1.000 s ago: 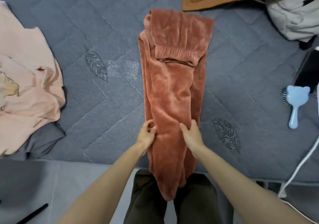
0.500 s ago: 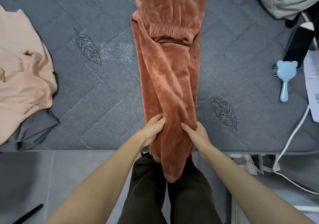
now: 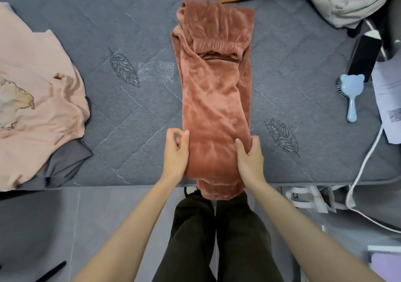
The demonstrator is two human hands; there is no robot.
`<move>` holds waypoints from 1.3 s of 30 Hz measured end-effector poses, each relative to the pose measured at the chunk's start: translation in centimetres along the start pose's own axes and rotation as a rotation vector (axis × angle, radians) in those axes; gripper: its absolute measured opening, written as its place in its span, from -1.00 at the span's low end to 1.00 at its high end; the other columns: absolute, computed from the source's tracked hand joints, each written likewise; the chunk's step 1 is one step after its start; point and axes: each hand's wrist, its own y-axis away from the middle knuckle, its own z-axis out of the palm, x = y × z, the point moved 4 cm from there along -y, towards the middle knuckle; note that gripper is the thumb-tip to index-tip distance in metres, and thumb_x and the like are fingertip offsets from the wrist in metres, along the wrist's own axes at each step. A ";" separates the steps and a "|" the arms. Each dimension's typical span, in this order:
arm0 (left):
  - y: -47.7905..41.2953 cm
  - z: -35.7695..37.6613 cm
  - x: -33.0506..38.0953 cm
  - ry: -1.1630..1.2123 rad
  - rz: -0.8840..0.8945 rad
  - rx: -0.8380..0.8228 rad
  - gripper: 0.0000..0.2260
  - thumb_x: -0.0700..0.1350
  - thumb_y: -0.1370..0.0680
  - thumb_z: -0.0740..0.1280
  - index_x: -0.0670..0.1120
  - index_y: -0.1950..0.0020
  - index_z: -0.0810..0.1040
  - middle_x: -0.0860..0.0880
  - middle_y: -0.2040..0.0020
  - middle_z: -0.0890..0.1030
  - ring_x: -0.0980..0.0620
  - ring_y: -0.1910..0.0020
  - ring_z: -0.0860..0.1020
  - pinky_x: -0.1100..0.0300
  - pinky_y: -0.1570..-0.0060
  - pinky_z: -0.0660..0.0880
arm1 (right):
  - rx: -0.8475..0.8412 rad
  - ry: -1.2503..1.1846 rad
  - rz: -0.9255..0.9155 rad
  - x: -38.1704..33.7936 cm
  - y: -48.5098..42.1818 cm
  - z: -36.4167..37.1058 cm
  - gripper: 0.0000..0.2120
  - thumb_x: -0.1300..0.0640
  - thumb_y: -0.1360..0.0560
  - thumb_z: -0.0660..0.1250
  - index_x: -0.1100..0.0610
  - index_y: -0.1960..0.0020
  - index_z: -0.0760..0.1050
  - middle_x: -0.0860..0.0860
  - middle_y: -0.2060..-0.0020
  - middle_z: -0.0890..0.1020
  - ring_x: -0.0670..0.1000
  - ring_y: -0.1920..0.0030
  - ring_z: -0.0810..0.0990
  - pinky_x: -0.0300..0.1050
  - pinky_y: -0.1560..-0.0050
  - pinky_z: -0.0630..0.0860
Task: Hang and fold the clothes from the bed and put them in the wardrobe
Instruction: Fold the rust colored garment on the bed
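We're mid-fold: trousers (image 3: 214, 99) lie lengthwise on the bed (image 3: 130, 129), cuffs over the near edge. Right hand (image 3: 249, 158) pinches their right edge; left hand (image 3: 176, 153) curls at the left edge, grip unclear. Next we likely fold the near end up to the waistband.

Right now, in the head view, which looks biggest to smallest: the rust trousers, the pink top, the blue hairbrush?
1. The rust trousers and pink top: similar spread, and the top runs off the left edge, so I won't rank them.
2. The blue hairbrush: clearly smallest.
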 end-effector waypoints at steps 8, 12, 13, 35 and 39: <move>2.7 1.3 -7.7 -0.277 -0.369 -0.374 -0.79 0.17 -0.57 0.24 0.22 -0.19 0.50 -0.06 -0.31 0.34 -0.02 -0.34 0.31 0.24 -0.13 0.51 | -0.370 0.005 0.469 8.0 1.2 0.2 -0.46 -0.07 -0.42 0.48 0.18 -0.27 0.45 0.01 -0.13 0.58 0.01 -0.11 0.56 -0.21 -0.03 0.47; 3.5 2.9 -6.3 -0.238 -0.145 -0.261 -0.77 0.09 -0.62 0.17 0.09 -0.16 0.56 0.03 -0.36 0.31 -0.02 -0.46 0.15 0.01 -0.45 0.18 | -0.312 -0.013 0.209 8.2 0.6 -1.5 -0.60 0.04 -0.44 0.48 0.10 -0.23 0.51 -0.08 -0.02 0.64 -0.08 -0.08 0.60 -0.26 -0.01 0.49; 3.9 3.4 -5.9 -0.206 -0.116 -0.279 -0.75 0.07 -0.64 0.14 0.03 -0.08 0.58 0.06 -0.25 0.41 -0.03 -0.44 0.23 -0.04 -0.47 0.15 | -0.279 0.016 0.148 7.9 0.4 -1.9 -0.64 0.03 -0.46 0.45 0.08 -0.21 0.52 -0.14 0.02 0.63 -0.12 -0.05 0.60 -0.31 0.01 0.47; 5.5 3.2 -10.4 -0.316 -0.316 -0.054 -0.52 -0.02 -0.53 0.37 -0.23 -0.36 0.39 -0.19 -0.26 0.50 -0.14 -0.28 0.46 -0.04 -0.31 0.38 | -0.323 0.266 0.275 10.7 1.0 -1.8 -0.46 0.05 -0.52 0.36 0.19 -0.41 0.28 0.13 -0.33 0.42 0.09 -0.32 0.42 0.00 -0.33 0.37; 3.7 3.8 -10.8 -0.344 -0.323 -0.080 -0.48 0.09 -0.51 0.38 -0.17 -0.33 0.38 -0.12 -0.26 0.49 -0.09 -0.24 0.47 0.01 -0.27 0.40 | -0.335 0.278 0.295 10.7 -0.2 -0.3 -0.21 -0.09 -0.44 0.45 0.17 -0.50 0.16 0.12 -0.40 0.33 0.12 -0.37 0.38 0.09 -0.35 0.38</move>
